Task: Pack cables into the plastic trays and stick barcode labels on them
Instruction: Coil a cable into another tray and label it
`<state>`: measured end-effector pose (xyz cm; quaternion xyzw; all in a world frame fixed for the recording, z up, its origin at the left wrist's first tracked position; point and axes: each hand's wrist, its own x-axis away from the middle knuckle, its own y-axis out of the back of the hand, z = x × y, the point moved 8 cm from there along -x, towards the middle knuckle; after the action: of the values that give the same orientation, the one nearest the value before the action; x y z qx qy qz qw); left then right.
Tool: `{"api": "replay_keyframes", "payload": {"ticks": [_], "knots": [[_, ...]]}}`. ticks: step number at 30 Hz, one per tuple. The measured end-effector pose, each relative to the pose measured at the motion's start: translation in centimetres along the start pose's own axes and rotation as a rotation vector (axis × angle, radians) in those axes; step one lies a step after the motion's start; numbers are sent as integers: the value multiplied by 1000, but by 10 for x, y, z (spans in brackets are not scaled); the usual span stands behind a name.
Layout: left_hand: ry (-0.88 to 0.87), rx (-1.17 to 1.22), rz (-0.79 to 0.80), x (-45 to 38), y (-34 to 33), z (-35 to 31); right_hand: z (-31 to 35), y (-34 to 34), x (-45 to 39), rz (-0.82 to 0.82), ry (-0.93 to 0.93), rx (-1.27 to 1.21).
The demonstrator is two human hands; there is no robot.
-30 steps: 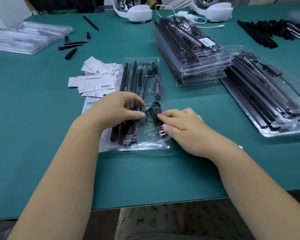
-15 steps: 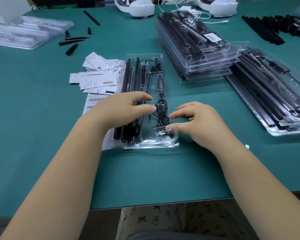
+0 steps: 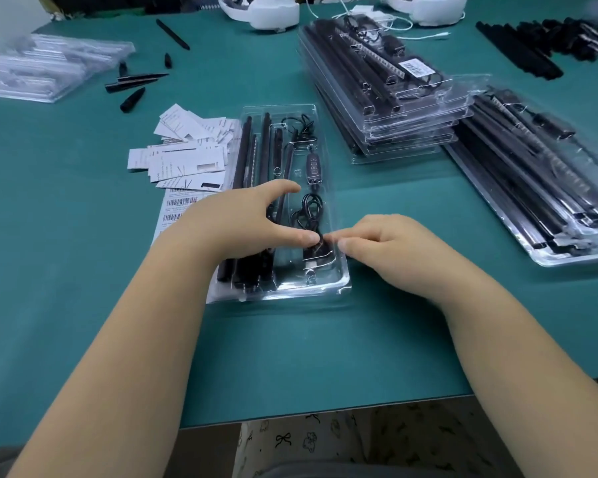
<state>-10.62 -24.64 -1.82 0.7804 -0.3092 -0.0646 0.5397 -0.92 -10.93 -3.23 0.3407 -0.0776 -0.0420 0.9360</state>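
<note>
Near the front edge of the green worktop [image 3: 83, 270] sits the clear plastic tray [image 3: 339, 270] with black rods and a coiled black cable [image 3: 308, 215]. Both hands meet over it: left hand [image 3: 242, 219] presses its thumb on the cable, right hand [image 3: 390, 250] pinches it. White barcode label sheets [image 3: 180, 205] lie just left, print too small to read. Stacked filled trays [image 3: 394, 108] crowd the back right.
</note>
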Motion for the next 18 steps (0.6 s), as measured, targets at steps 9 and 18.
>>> {"api": "replay_keyframes", "payload": {"ticks": [9, 18], "knots": [[22, 14, 34, -1, -1, -1, -3, 11, 10, -277, 13, 4], [25, -74, 27, -1, -2, -4, 1, 3, 8, -119, 36, 165]]}}
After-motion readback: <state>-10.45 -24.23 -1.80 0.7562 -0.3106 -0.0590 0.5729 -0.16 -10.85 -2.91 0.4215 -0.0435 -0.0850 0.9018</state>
